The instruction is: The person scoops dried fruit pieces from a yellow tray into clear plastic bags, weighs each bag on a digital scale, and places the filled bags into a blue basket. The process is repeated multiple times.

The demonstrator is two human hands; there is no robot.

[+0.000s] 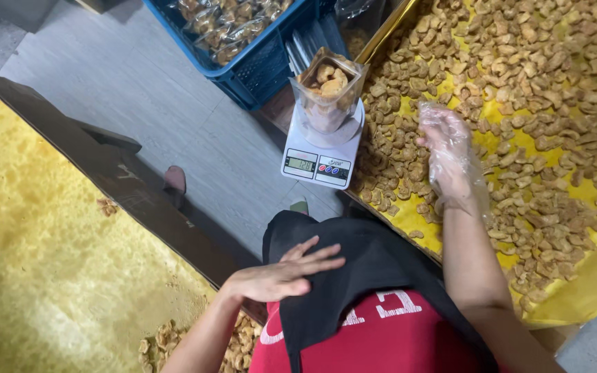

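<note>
My right hand [448, 155] wears a clear plastic glove and rests palm down among golden fried snack pieces [540, 83] spread over a yellow sheet [589, 276]; whether its fingers pinch any pieces I cannot tell. My left hand [281, 275] is bare, fingers spread, lying flat on the black apron [354, 276] at my waist and holding nothing. To the left of my right hand, a clear bag [327, 88] partly filled with the pieces stands upright on a small white digital scale [319, 155].
A blue plastic crate [257, 65] holding filled bags sits on the grey floor beyond the scale. At the left lies another yellow surface [43, 255] with a dark wooden edge [105, 166], and a few snack pieces [167, 342] sit near my left arm.
</note>
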